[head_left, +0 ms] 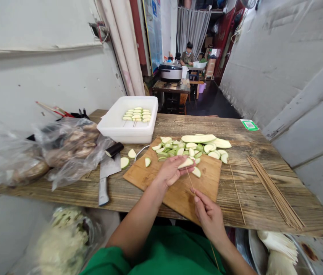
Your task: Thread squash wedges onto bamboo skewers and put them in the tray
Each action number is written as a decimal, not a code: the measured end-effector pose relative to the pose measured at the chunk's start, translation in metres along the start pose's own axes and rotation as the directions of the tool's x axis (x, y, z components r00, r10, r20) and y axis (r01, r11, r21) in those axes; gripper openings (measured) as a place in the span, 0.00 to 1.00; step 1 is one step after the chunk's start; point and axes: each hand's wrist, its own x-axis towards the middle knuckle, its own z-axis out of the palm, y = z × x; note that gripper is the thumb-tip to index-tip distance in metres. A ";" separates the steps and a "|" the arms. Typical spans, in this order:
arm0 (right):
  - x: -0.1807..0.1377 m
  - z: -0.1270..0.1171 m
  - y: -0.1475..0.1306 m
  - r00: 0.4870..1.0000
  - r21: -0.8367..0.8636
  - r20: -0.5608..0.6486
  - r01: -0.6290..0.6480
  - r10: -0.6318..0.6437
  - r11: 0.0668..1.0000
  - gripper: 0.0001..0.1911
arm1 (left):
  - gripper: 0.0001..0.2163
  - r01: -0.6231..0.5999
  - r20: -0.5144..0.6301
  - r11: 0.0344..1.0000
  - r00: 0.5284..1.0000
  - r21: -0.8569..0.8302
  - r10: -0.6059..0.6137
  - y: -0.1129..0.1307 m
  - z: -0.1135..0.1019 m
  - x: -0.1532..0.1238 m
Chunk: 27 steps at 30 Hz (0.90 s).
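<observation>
Left hand (169,172) holds pale slice (186,164) at the point of a skewer (189,179) in the right hand (209,214)

The slice sits above the near part of a wooden cutting board (144,176), gripped in the fingers of the left hand. The fingers of the right hand pinch the skewer below it, and the stick runs on under the wrist, showing again beside the green clothing (161,252). The upper end meets the slice's lower edge; how far it goes in is hard to tell from this view.

Beyond the hands, a heap of cut slices (175,147) covers the far part of the board, with long pieces (198,139) at its right. A single stick (237,193) lies right of the board, and further right is a bundle of sticks (276,193).

Left of the board, a cleaver (108,170) rests on the wooden surface (241,143), a dark-skinned chunk (114,149) at the far end of its blade. Plastic bags (74,147) lie farther left. Behind the board's left side stands a white tub (127,133) holding rows of skewered slices (136,115). In the background, a person (188,57) sits at another table.
</observation>
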 end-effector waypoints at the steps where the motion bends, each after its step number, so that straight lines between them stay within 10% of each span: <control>1: 0.000 0.000 0.000 1.000 -0.001 0.001 0.001 -0.001 1.000 0.20 | 0.05 -0.002 0.001 1.000 1.000 0.004 0.001 0.000 0.000 0.000; 27: 0.005 0.012 -0.011 0.991 0.135 0.055 -0.132 0.126 0.982 0.24 | 0.06 -0.017 0.044 0.999 0.999 0.036 0.015 -0.015 0.012 -0.007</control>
